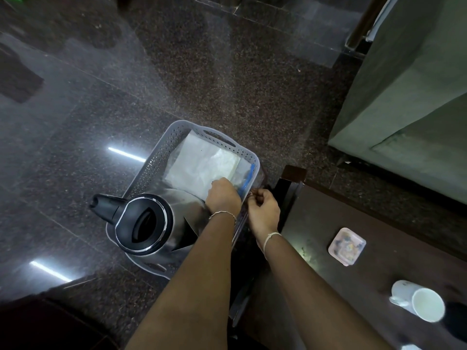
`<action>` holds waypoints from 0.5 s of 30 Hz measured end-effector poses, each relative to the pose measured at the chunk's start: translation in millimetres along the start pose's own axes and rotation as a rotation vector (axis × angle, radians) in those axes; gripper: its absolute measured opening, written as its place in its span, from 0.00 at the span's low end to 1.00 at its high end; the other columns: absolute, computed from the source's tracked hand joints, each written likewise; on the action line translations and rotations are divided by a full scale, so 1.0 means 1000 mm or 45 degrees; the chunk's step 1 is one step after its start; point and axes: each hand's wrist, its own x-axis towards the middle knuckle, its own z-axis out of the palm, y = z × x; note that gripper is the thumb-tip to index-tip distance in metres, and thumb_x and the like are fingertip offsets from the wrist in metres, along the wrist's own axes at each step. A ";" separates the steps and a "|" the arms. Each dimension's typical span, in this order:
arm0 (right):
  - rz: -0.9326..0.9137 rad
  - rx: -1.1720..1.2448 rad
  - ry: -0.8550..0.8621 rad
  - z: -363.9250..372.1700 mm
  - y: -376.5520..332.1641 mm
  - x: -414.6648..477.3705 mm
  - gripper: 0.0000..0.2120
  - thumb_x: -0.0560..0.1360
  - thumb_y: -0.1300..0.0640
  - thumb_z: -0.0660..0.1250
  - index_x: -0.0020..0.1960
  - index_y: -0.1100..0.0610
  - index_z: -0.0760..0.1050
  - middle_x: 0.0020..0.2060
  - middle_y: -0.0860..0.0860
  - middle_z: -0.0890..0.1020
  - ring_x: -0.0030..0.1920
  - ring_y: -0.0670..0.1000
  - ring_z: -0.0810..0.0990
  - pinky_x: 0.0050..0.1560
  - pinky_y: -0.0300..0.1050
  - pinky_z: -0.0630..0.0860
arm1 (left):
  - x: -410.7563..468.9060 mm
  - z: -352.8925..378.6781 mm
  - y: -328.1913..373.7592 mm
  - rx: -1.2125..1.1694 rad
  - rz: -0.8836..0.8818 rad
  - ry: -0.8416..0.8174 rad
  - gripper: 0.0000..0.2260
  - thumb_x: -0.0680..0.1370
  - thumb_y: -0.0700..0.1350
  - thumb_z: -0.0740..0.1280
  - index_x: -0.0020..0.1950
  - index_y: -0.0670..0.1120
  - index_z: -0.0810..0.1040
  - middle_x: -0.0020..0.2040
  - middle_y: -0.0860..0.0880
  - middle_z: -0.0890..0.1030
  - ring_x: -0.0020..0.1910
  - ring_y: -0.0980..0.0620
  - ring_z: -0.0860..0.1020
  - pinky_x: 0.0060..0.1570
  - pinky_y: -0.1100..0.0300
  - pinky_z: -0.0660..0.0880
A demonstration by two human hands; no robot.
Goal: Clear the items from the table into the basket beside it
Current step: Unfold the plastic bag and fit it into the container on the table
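A grey perforated basket (161,157) stands on the floor left of the dark table (328,223). Inside it lie a steel electric kettle (146,223) with a black lid and a clear zip bag (204,162) holding white sheets, with a blue zipper strip. My left hand (223,195) reaches into the basket and rests on the bag's near edge, fingers curled down onto it. My right hand (262,210) hovers at the basket's right rim, fingers pinched on something small that I cannot make out. On the table sit a small pink dish (347,246) and a white mug (419,301) on its side.
A green fabric-covered piece of furniture (409,97) stands at the right, beyond the table. The polished dark stone floor (177,72) spreads around the basket. A dark object (454,322) lies by the mug at the right edge.
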 end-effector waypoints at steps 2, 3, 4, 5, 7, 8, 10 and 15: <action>-0.004 0.005 0.016 -0.002 -0.002 -0.002 0.06 0.76 0.57 0.67 0.52 0.54 0.79 0.40 0.45 0.80 0.43 0.44 0.78 0.47 0.35 0.70 | -0.004 -0.004 0.001 -0.020 -0.009 0.013 0.11 0.77 0.39 0.62 0.59 0.40 0.73 0.60 0.40 0.76 0.60 0.38 0.76 0.55 0.48 0.74; -0.012 0.004 0.024 -0.004 -0.004 -0.004 0.05 0.76 0.56 0.67 0.51 0.54 0.79 0.40 0.44 0.79 0.42 0.43 0.77 0.46 0.33 0.69 | -0.007 -0.007 0.002 -0.036 -0.011 0.026 0.11 0.77 0.38 0.61 0.60 0.39 0.72 0.61 0.39 0.76 0.60 0.38 0.75 0.55 0.47 0.74; -0.020 0.005 0.031 -0.006 -0.006 -0.005 0.05 0.76 0.56 0.67 0.51 0.53 0.79 0.39 0.43 0.79 0.41 0.42 0.77 0.44 0.29 0.69 | -0.010 -0.012 0.002 -0.050 -0.005 0.042 0.11 0.78 0.37 0.61 0.60 0.39 0.71 0.61 0.38 0.76 0.60 0.37 0.75 0.55 0.47 0.73; -0.024 0.012 0.037 -0.008 -0.009 -0.008 0.04 0.76 0.56 0.66 0.50 0.52 0.78 0.39 0.42 0.78 0.40 0.41 0.76 0.40 0.25 0.67 | -0.014 -0.016 0.003 -0.058 0.008 0.057 0.11 0.77 0.36 0.61 0.60 0.39 0.69 0.60 0.38 0.76 0.60 0.37 0.75 0.56 0.47 0.73; -0.031 0.039 0.050 -0.012 -0.018 -0.015 0.03 0.76 0.56 0.66 0.49 0.51 0.78 0.38 0.41 0.78 0.39 0.39 0.76 0.36 0.22 0.66 | -0.022 -0.028 0.003 -0.060 0.039 0.079 0.12 0.77 0.35 0.61 0.61 0.38 0.67 0.61 0.37 0.75 0.60 0.36 0.75 0.57 0.47 0.73; -0.034 0.057 0.052 -0.015 -0.022 -0.020 0.03 0.76 0.57 0.66 0.48 0.50 0.77 0.38 0.41 0.78 0.40 0.40 0.77 0.37 0.23 0.66 | -0.026 -0.034 0.001 -0.056 0.050 0.084 0.13 0.77 0.35 0.61 0.61 0.38 0.67 0.61 0.36 0.75 0.61 0.36 0.75 0.58 0.47 0.72; -0.045 0.088 0.041 -0.018 -0.033 -0.030 0.03 0.76 0.56 0.66 0.47 0.49 0.76 0.38 0.42 0.79 0.40 0.42 0.78 0.40 0.29 0.70 | -0.035 -0.046 -0.002 -0.043 0.068 0.091 0.13 0.77 0.34 0.60 0.61 0.37 0.66 0.61 0.35 0.75 0.60 0.36 0.75 0.59 0.47 0.72; -0.106 0.103 -0.006 -0.023 -0.052 -0.051 0.04 0.76 0.58 0.66 0.46 0.49 0.76 0.39 0.43 0.80 0.41 0.42 0.80 0.43 0.35 0.74 | -0.052 -0.075 0.000 -0.065 0.115 0.131 0.14 0.77 0.34 0.60 0.62 0.37 0.66 0.61 0.35 0.75 0.61 0.36 0.75 0.59 0.47 0.71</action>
